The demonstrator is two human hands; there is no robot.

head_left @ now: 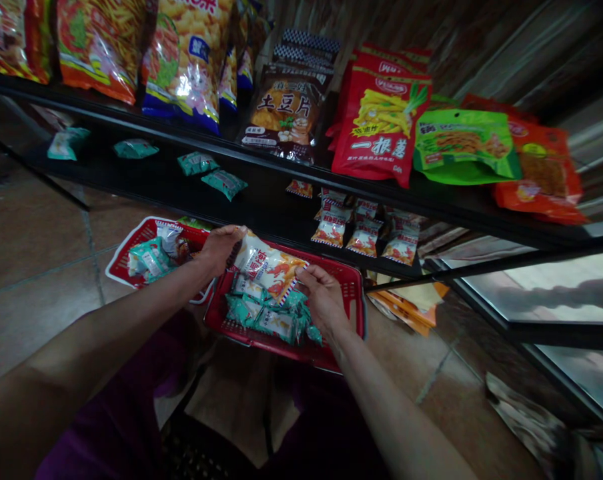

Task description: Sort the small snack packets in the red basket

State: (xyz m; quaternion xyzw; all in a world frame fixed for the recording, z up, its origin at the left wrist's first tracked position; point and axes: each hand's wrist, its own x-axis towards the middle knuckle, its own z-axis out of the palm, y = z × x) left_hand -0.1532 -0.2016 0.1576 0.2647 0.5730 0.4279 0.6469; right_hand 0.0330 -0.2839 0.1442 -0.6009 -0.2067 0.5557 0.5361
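Near the middle of the frame, the person's left hand (pixel 221 248) and right hand (pixel 325 297) hold a white and orange shrimp-snack bag (pixel 266 265) between them. The left grip pinches the bag's upper left end; the right grip pinches its lower right end, thumb and fingers pressed together on the wrapper. The bag lies tilted across the view, printed face up, over a red plastic basket (pixel 355 291) at centre. Inside that basket, below the bag, is a heap of teal snack packets (pixel 276 320).

Just left of it stands a second basket (pixel 112 267), red with a white rim, partly hidden by the left forearm; more teal packets and a white and brown one lie inside.

Above the baskets runs a black lower shelf (pixel 266 215). Teal packets lie scattered over its left half, while small orange and white packets (pixel 365 237) stand in rows right of centre. Along the top of the frame, an upper shelf (pixel 281 167) bears larger bags: a yellow and blue crisp bag (pixel 186 63) at upper left, a brown potato-chip bag (pixel 287 110) at top centre, then red, green and orange bags towards the upper right. Purple trousers (pixel 111 420) show at lower left.
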